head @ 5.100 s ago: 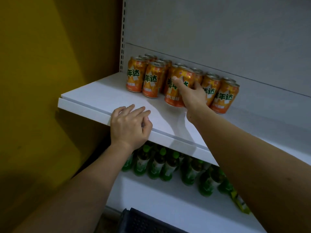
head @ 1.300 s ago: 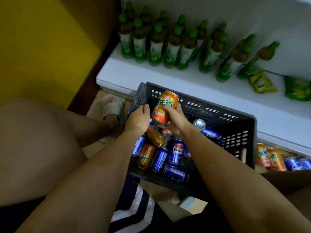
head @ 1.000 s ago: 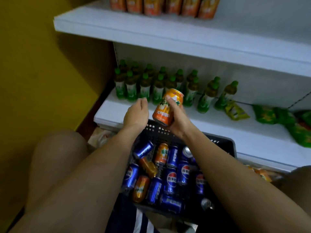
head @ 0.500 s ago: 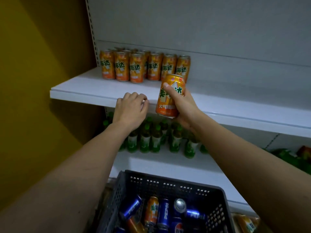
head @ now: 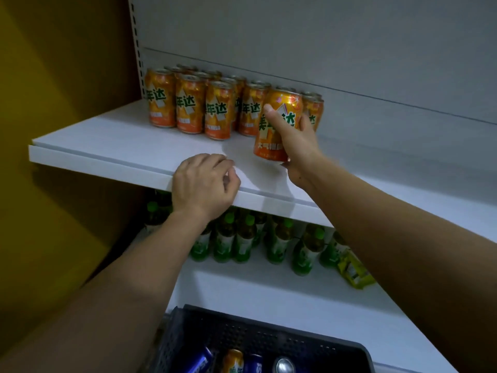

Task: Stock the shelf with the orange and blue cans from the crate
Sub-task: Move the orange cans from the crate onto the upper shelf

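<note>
Orange can (head: 278,125) gripped upright in right hand (head: 294,138); left hand (head: 204,184), loosely curled, rests on shelf (head: 107,146).

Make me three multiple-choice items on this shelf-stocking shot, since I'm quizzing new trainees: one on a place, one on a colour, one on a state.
1. Where does the left hand rest?
A. on the shelf's front edge
B. in the crate
C. on a bottle

2. What colour is the can in the right hand?
A. blue
B. orange
C. green

3. The held can is
A. lying flat
B. gripped upright over the shelf
C. in the crate

Key: 1 A, fingers curl over the edge; 2 B, orange body; 3 B, thumb and fingers wrap it.
</note>
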Demonstrator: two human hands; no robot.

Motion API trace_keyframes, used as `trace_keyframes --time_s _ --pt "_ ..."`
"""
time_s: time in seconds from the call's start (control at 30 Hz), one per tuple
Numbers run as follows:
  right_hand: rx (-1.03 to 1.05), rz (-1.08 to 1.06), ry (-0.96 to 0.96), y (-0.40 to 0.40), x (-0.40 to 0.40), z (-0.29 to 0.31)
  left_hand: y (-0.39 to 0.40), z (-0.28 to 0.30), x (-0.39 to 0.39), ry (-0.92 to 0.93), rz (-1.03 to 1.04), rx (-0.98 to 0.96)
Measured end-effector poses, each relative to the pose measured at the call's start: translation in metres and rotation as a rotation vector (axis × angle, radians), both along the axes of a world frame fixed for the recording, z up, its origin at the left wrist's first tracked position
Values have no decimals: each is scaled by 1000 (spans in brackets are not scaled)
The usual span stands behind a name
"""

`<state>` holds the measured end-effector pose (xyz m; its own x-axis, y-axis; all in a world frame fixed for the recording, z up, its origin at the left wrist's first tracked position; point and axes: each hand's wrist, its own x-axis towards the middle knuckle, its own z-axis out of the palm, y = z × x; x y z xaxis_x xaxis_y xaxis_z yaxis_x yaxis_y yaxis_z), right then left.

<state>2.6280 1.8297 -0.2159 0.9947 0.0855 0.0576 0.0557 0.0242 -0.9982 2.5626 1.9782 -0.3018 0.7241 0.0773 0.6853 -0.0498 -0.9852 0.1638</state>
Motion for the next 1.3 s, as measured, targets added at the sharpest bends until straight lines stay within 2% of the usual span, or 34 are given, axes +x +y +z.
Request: trace_keyframes --time_s 0.2,0.43,0.63,0.87,1.03,1.13,1.3 --pt "-32 -95 -47 34 39 -4 1 -2 2 15 -30 -23" --pt "-86 -99 -93 58 69 -14 3 -2 3 -11 -9 -46" --pt "-57 -156 -152 74 84 -34 3 -6 5 -50 -6 -57" --pt "-216 -204 -254 69 88 -47 3 -7 5 -2 1 -64" --pt "-313 -181 -184 65 76 -44 3 -2 3 56 11 -59" --pt "-263 -142 -114 53 55 -38 3 2 2 92 22 -42" --pt "-232 -55 107 22 9 -26 -4 7 -5 185 92 15"
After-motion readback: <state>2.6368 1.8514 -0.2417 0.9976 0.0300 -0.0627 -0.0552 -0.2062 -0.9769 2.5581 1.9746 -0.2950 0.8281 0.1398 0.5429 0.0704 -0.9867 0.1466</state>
